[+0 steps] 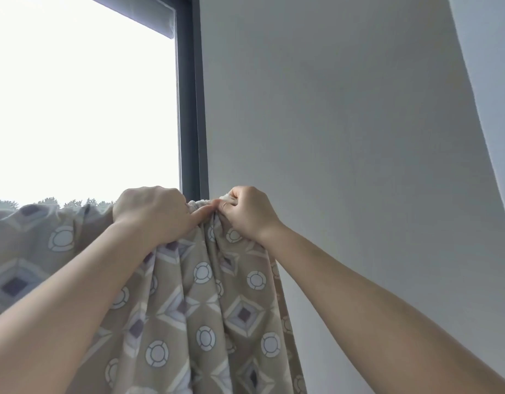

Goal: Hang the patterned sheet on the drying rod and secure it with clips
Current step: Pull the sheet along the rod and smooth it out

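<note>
The patterned sheet (205, 302), beige with white rings and grey-purple diamonds, hangs in folds from a top edge at the height of my hands and spreads left across the window. The drying rod is hidden under the cloth. My left hand (151, 214) grips the bunched top edge, its thumb stretched right along the fold. My right hand (248, 211) pinches the gathered top edge right beside it, with a small pale object (227, 198) showing between its fingertips; whether that is a clip cannot be told.
A bright window (80, 115) with a dark frame (191, 109) fills the left, a rolled blind (149, 15) at its top. A plain grey wall (345, 123) stands behind the hands on the right, meeting a lighter surface (490, 66) at the far right.
</note>
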